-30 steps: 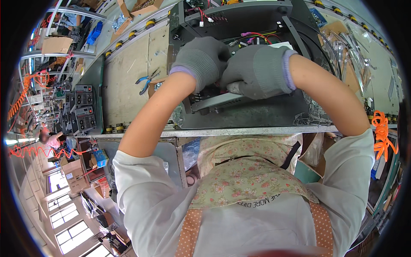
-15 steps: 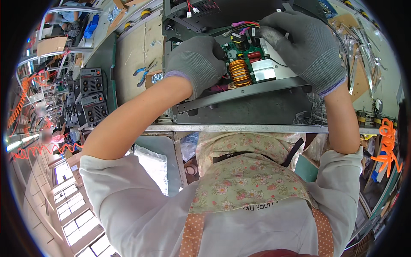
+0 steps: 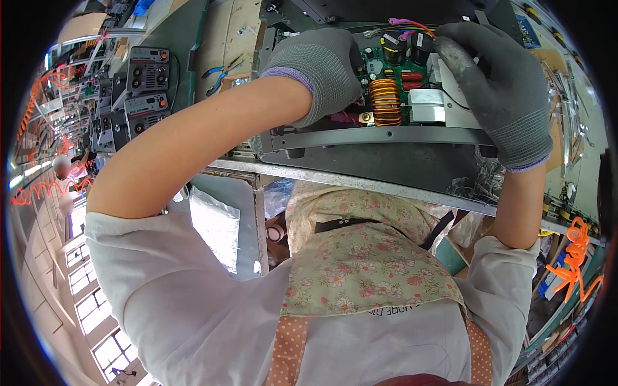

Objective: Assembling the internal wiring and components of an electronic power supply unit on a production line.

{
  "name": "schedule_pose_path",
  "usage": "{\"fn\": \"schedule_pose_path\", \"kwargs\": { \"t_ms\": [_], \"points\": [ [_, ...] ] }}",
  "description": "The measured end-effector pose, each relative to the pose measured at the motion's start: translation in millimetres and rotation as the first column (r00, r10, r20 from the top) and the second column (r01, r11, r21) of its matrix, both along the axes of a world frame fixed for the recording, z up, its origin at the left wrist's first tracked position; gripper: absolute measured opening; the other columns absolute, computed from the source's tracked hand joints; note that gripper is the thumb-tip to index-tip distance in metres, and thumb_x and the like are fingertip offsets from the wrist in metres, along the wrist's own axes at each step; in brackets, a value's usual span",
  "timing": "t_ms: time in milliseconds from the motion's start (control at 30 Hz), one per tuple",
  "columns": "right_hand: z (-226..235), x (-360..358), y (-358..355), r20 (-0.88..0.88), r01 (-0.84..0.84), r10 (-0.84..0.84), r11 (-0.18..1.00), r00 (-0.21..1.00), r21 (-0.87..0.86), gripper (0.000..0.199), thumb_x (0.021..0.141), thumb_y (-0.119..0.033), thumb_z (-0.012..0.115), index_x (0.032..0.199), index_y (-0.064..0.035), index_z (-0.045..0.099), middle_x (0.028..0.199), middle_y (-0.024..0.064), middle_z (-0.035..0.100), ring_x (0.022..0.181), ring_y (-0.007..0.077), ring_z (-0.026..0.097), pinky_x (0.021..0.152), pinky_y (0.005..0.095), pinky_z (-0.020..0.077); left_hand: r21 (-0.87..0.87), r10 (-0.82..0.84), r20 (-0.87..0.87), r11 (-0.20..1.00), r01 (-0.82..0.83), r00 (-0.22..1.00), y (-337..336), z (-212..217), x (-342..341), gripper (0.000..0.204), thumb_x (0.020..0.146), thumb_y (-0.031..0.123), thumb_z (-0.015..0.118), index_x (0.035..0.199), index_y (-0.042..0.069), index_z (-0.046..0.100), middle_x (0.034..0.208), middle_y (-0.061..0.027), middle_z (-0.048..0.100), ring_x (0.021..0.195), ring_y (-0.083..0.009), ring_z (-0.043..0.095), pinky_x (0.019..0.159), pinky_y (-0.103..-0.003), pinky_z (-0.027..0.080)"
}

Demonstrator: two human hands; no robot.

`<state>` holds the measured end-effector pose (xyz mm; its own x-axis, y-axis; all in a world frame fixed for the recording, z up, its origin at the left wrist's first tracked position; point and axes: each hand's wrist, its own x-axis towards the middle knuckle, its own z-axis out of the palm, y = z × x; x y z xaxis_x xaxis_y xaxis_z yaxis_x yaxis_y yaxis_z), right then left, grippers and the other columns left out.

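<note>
In grey gloves, both my hands work at an open dark metal chassis. Inside it lies a green circuit board with a copper-wound coil, black round capacitors and a silver heat sink. My left hand is curled over the board's left part; its fingertips, and whatever they hold, are hidden. My right hand comes over the chassis's right side, thumb and forefinger closing on the thin red and dark wires. A pink connector sits on the red wire's free end.
Blue-handled pliers lie on the bench left of the chassis. Further left stand several dark power units with knobs. Metal strips and cardboard lie at the right, with a coiled orange hose below. The bench's front edge runs before me.
My view has shifted, so the chassis appears further right and higher. My right hand stays by the wires, whose pink connector now points left. My left hand remains curled over the board.
</note>
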<state>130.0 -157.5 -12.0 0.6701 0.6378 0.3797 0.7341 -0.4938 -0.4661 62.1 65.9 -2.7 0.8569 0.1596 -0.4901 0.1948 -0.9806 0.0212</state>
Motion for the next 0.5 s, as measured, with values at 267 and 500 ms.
{"fn": "schedule_pose_path", "kwargs": {
  "t_ms": [267, 500],
  "points": [
    [-2, 0, 0, -0.053, 0.046, -0.048, 0.998, 0.997, -0.041, 0.025, 0.094, -0.027, 0.067, 0.112, -0.0102, 0.074, 0.098, 0.0098, 0.073, 0.078, 0.0186, 0.068, 0.07, 0.0305, 0.0522, 0.026, 0.107, 0.123, 0.993, -0.111, 0.987, -8, 2, -4, 0.028, 0.081, 0.024, 0.07, 0.103, 0.007, 0.07, 0.101, -0.017, 0.072, 0.097, -0.0319, 0.07, 0.091, -0.039, 0.054],
    [-4, -2, 7, -0.003, 0.041, -0.041, 0.998, 0.999, -0.055, 0.024, 0.095, -0.024, 0.067, 0.114, -0.0108, 0.074, 0.098, 0.0072, 0.074, 0.072, 0.0142, 0.065, 0.066, 0.0275, 0.0513, 0.023, 0.07, 0.038, 0.997, -0.071, 0.997, 5, -2, 1, 0.032, 0.083, 0.022, 0.071, 0.11, 0.005, 0.068, 0.101, -0.0164, 0.072, 0.097, -0.0306, 0.07, 0.09, -0.038, 0.055]
  ]
}}
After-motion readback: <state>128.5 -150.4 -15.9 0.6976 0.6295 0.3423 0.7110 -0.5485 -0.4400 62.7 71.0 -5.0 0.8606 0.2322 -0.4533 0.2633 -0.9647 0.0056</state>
